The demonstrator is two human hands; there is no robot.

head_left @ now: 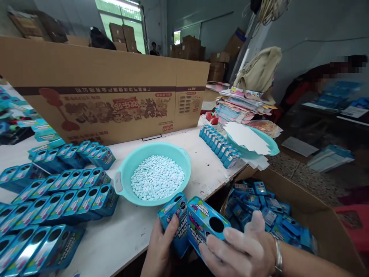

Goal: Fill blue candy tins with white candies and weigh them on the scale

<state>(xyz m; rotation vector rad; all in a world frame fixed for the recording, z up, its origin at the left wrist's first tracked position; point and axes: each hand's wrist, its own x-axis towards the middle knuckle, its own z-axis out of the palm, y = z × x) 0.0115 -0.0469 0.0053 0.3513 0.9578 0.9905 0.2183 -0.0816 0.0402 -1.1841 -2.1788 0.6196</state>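
Note:
My left hand [162, 246] is closed around a small blue printed tin [175, 215], thumb across its front, over the table's front edge. Beside it, a second blue tin [201, 219] with a dark round hole in its top is tilted in my right hand [242, 246]. Whitish covering or powder shows on the right fingers, and a metal bracelet circles that wrist. Just beyond the tins stands a turquoise basin [122, 175] partly filled with pale blue candies [157, 179]. Rows of blue tins with dark top holes [67, 204] stand to the left.
An open carton [325, 219] full of loose blue tins sits at right, below table height. A large cardboard box [129, 77] lines the back. White card sheets [248, 138] and another row of tins [219, 146] lie at back right. A person [317, 80] bends over beyond.

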